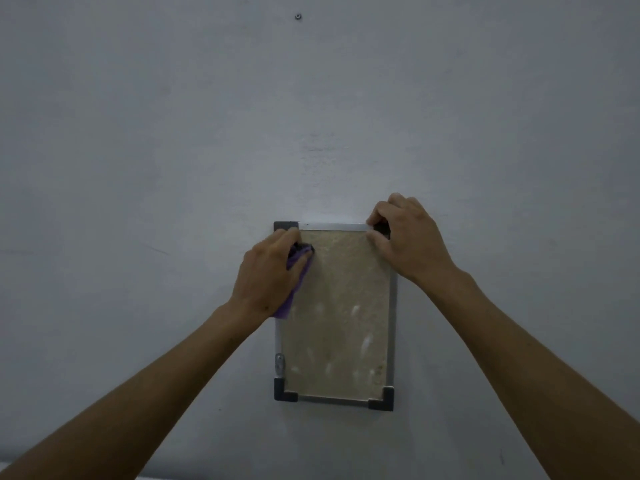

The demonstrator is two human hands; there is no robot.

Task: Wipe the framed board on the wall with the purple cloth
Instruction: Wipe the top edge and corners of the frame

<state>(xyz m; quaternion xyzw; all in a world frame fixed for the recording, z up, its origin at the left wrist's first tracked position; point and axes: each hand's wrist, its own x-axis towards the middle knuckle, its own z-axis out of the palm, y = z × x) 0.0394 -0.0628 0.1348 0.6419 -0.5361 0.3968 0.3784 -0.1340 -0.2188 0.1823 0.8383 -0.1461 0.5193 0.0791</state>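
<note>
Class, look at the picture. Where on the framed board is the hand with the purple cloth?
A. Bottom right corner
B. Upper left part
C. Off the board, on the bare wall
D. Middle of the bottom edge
B: the left hand holds the purple cloth against the framed board's upper left part.

Purple cloth [298,271], speckled tan board [341,306] framed silver with dark corners, grey wall [173,133].

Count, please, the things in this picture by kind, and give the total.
Hands: 2, the left hand and the right hand
Purple cloth: 1
Framed board: 1
Dark corner caps that show on the board: 3, for example
Screw in the wall: 1
Total: 8
</note>
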